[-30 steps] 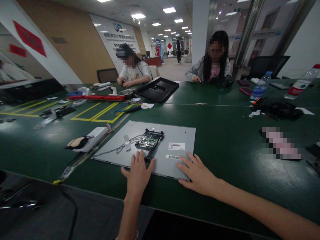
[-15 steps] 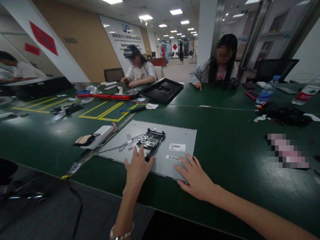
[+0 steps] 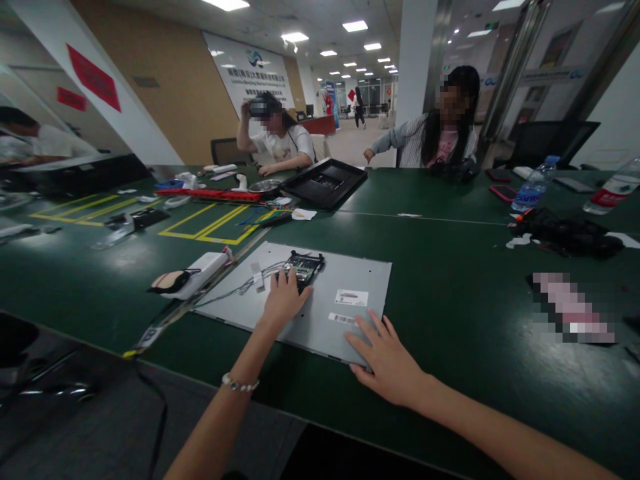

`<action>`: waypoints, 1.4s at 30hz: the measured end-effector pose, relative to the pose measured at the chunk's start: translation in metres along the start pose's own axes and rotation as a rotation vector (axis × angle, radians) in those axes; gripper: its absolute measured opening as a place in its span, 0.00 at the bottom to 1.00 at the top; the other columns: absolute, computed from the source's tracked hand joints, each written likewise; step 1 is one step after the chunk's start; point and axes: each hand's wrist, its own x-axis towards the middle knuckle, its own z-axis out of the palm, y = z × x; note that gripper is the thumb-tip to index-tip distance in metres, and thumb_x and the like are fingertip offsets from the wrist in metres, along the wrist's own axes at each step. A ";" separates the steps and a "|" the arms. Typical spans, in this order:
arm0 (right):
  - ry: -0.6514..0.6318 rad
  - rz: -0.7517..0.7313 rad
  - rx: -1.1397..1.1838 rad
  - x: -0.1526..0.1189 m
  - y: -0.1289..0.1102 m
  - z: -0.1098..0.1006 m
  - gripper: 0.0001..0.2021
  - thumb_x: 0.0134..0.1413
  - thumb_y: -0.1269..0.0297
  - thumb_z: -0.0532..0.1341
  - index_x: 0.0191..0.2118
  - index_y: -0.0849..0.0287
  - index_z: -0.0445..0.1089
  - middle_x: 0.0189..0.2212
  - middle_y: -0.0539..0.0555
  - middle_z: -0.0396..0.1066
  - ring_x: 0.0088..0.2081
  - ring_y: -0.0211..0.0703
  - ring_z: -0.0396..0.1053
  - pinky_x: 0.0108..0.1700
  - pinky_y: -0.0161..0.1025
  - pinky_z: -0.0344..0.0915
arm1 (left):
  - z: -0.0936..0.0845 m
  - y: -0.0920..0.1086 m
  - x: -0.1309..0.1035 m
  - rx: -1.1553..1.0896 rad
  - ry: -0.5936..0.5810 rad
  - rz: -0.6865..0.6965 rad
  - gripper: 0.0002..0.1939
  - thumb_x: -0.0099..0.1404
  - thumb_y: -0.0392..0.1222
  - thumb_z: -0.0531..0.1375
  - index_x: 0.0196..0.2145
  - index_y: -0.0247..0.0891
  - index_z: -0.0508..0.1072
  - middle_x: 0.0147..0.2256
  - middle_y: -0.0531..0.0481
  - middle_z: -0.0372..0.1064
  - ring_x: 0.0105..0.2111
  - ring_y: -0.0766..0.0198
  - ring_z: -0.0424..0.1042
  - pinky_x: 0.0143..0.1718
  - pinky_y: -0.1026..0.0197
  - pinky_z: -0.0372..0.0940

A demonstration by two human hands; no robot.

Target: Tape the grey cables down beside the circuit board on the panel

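Observation:
A grey metal panel [image 3: 325, 340] lies flat on the green table, with two white labels on its right part. On it sits a black frame with a circuit board [image 3: 306, 267], and thin grey cables run from it to the left. My left hand [image 3: 286, 299] reaches over the panel, its fingers apart and their tips at the near edge of the board, covering part of it. My right hand [image 3: 383, 357] rests with spread fingers on the panel's near right corner.
Left of the panel lies a white device with a beige pad [image 3: 170, 282]. Farther back are a black frame [image 3: 327, 183] and a red strip [image 3: 215, 195]. Bottles [image 3: 535, 183] and a phone [image 3: 575, 310] are at right. Two people sit opposite.
My left hand has moved forward onto the board, which sits slightly farther back on the panel. My right hand has barely moved. Opposite, one person has raised a hand to the head; another has stretched an arm sideways.

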 end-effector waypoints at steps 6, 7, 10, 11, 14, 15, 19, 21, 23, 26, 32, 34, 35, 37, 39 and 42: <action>0.018 -0.008 -0.006 0.001 0.001 0.004 0.28 0.64 0.48 0.47 0.65 0.54 0.54 0.68 0.62 0.44 0.68 0.63 0.32 0.64 0.64 0.37 | -0.004 0.004 0.025 0.008 0.017 -0.088 0.38 0.66 0.54 0.48 0.63 0.19 0.52 0.62 0.25 0.49 0.63 0.37 0.46 0.62 0.46 0.44; 0.020 -0.007 -0.007 0.001 0.001 0.004 0.28 0.64 0.48 0.47 0.65 0.54 0.54 0.68 0.61 0.44 0.68 0.63 0.32 0.64 0.64 0.37 | -0.004 0.005 0.027 0.017 0.017 -0.097 0.38 0.66 0.54 0.48 0.63 0.19 0.53 0.62 0.25 0.49 0.63 0.36 0.46 0.62 0.46 0.44; 0.018 -0.004 -0.002 0.002 0.001 0.004 0.28 0.64 0.48 0.47 0.65 0.54 0.53 0.68 0.61 0.43 0.68 0.62 0.31 0.64 0.64 0.36 | -0.006 0.005 0.029 0.030 0.019 -0.109 0.38 0.66 0.55 0.48 0.63 0.21 0.53 0.62 0.26 0.49 0.63 0.37 0.47 0.61 0.46 0.46; 0.014 -0.002 0.001 0.002 0.002 0.003 0.28 0.64 0.48 0.47 0.65 0.54 0.53 0.68 0.61 0.43 0.68 0.62 0.31 0.64 0.64 0.36 | -0.008 0.005 0.028 0.026 0.016 -0.115 0.38 0.65 0.56 0.49 0.63 0.22 0.53 0.62 0.26 0.49 0.63 0.37 0.47 0.60 0.45 0.47; 0.002 0.002 0.009 0.002 0.001 0.000 0.28 0.64 0.48 0.47 0.65 0.53 0.53 0.68 0.60 0.41 0.68 0.62 0.31 0.64 0.64 0.35 | -0.021 0.008 0.027 0.006 -0.005 -0.151 0.37 0.65 0.59 0.49 0.62 0.29 0.56 0.61 0.28 0.52 0.60 0.36 0.52 0.56 0.38 0.51; -0.002 0.002 0.012 0.003 0.001 -0.001 0.28 0.64 0.48 0.47 0.65 0.53 0.52 0.69 0.60 0.41 0.68 0.62 0.30 0.64 0.64 0.35 | -0.027 0.009 0.029 0.003 -0.001 -0.172 0.36 0.65 0.60 0.49 0.61 0.30 0.58 0.60 0.28 0.54 0.59 0.35 0.54 0.55 0.34 0.51; -0.003 0.002 0.027 0.003 0.001 -0.002 0.28 0.64 0.48 0.47 0.65 0.52 0.52 0.68 0.60 0.42 0.68 0.63 0.31 0.64 0.64 0.35 | -0.053 0.019 0.047 0.016 0.089 -0.157 0.30 0.67 0.56 0.47 0.56 0.31 0.63 0.54 0.30 0.63 0.53 0.39 0.62 0.53 0.34 0.53; 0.007 0.005 0.031 0.004 0.001 -0.002 0.27 0.64 0.48 0.47 0.65 0.52 0.52 0.68 0.60 0.42 0.68 0.63 0.31 0.64 0.63 0.35 | -0.061 0.023 0.064 0.028 0.071 -0.039 0.24 0.68 0.49 0.48 0.55 0.32 0.65 0.53 0.33 0.65 0.53 0.44 0.64 0.53 0.44 0.57; 0.010 0.004 0.032 0.004 0.001 -0.002 0.27 0.64 0.48 0.47 0.65 0.52 0.53 0.68 0.60 0.42 0.68 0.63 0.31 0.64 0.64 0.35 | -0.064 0.026 0.082 0.048 0.006 0.047 0.20 0.67 0.42 0.49 0.53 0.33 0.68 0.52 0.35 0.66 0.53 0.48 0.65 0.52 0.52 0.60; -0.003 0.001 0.042 0.004 0.001 -0.003 0.28 0.64 0.48 0.47 0.65 0.52 0.52 0.69 0.59 0.41 0.68 0.62 0.30 0.64 0.64 0.35 | -0.061 0.027 0.107 0.076 -0.076 0.050 0.17 0.64 0.35 0.51 0.47 0.33 0.73 0.48 0.35 0.70 0.50 0.50 0.68 0.48 0.57 0.62; -0.034 0.010 0.051 0.007 0.001 -0.006 0.28 0.64 0.48 0.48 0.65 0.52 0.52 0.69 0.59 0.40 0.68 0.62 0.30 0.64 0.64 0.35 | -0.055 0.021 0.136 0.103 -0.126 0.015 0.15 0.62 0.30 0.52 0.39 0.30 0.78 0.42 0.31 0.73 0.44 0.48 0.73 0.43 0.56 0.64; -0.026 0.005 0.053 0.008 0.002 -0.004 0.28 0.64 0.48 0.48 0.65 0.52 0.52 0.69 0.60 0.41 0.68 0.62 0.30 0.64 0.64 0.35 | -0.054 0.021 0.143 0.105 -0.112 0.014 0.15 0.63 0.31 0.51 0.40 0.30 0.78 0.42 0.30 0.73 0.44 0.47 0.73 0.43 0.55 0.65; -0.020 0.004 0.054 0.008 0.003 -0.004 0.28 0.64 0.48 0.48 0.65 0.52 0.52 0.69 0.60 0.41 0.68 0.63 0.30 0.64 0.64 0.35 | -0.053 0.021 0.146 0.105 -0.101 0.014 0.16 0.64 0.32 0.51 0.41 0.29 0.77 0.43 0.30 0.73 0.45 0.47 0.72 0.43 0.54 0.65; -0.011 0.006 0.051 0.009 0.004 -0.003 0.28 0.63 0.48 0.48 0.65 0.52 0.53 0.68 0.60 0.42 0.68 0.62 0.30 0.64 0.64 0.35 | -0.051 0.023 0.152 0.102 -0.077 0.013 0.18 0.65 0.33 0.49 0.44 0.28 0.76 0.45 0.29 0.72 0.47 0.47 0.71 0.45 0.54 0.64; -0.011 0.008 0.049 0.009 0.004 -0.002 0.28 0.63 0.48 0.49 0.65 0.52 0.53 0.68 0.60 0.42 0.68 0.63 0.30 0.64 0.64 0.35 | -0.048 0.026 0.157 0.094 -0.064 0.011 0.19 0.66 0.33 0.48 0.45 0.28 0.75 0.46 0.29 0.71 0.48 0.48 0.70 0.46 0.55 0.64; -0.014 0.009 0.049 0.010 0.004 -0.003 0.28 0.63 0.48 0.49 0.65 0.52 0.53 0.69 0.60 0.41 0.68 0.63 0.30 0.64 0.64 0.36 | -0.041 0.031 0.160 0.073 -0.084 0.010 0.17 0.65 0.33 0.50 0.44 0.27 0.76 0.44 0.29 0.72 0.47 0.50 0.71 0.46 0.57 0.64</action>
